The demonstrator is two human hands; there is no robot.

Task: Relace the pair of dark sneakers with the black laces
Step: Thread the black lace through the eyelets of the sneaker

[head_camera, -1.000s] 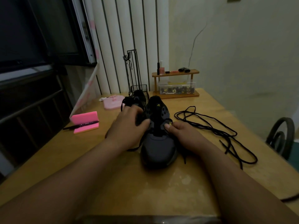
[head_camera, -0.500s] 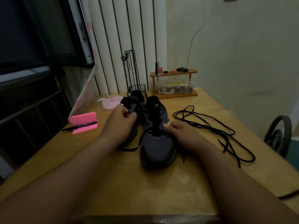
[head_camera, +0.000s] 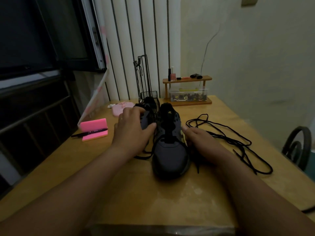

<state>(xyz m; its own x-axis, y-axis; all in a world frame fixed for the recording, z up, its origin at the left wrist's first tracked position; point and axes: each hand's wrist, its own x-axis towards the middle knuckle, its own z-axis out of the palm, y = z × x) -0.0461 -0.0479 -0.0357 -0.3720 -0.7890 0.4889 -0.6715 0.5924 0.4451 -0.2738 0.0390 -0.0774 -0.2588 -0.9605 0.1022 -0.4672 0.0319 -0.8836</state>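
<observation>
Head camera, looking down along two bare forearms onto a wooden table (head_camera: pixel 153 205) in a dim room.

Two dark sneakers stand side by side at the middle of the table, toes toward the viewer. The right sneaker (head_camera: pixel 170 154) is nearer and in full view, its tongue standing up. A black lace (head_camera: pixel 144 156) runs through its lowest eyelets, and the ends trail onto the table on both sides. The left sneaker (head_camera: pixel 147 114) sits just beside it, a little farther back and largely covered.

The left hand (head_camera: pixel 131 133) lies over the left sneaker. Its fingers curl across the top and the thumb presses the side facing the other shoe, so it grips that sneaker.

The right hand (head_camera: pixel 200 141) rests against the outer side of the right sneaker with the thumb tip touching the shoe near the eyelets. Its fingers are tucked out of sight, so I cannot tell whether it holds anything.

A loose black lace (head_camera: pixel 238 142) lies in tangled loops on the table to the right of that hand.

At the left edge is a pink block (head_camera: pixel 93 125) with a black pen (head_camera: pixel 85 133) across it. Farther back are a pale pink object (head_camera: pixel 121 108), a black wire stand (head_camera: pixel 144 79), and a small wooden shelf (head_camera: pixel 187 79) over a clear box (head_camera: pixel 189 95) of small items. A dark chair back (head_camera: pixel 298 147) shows at far right.
</observation>
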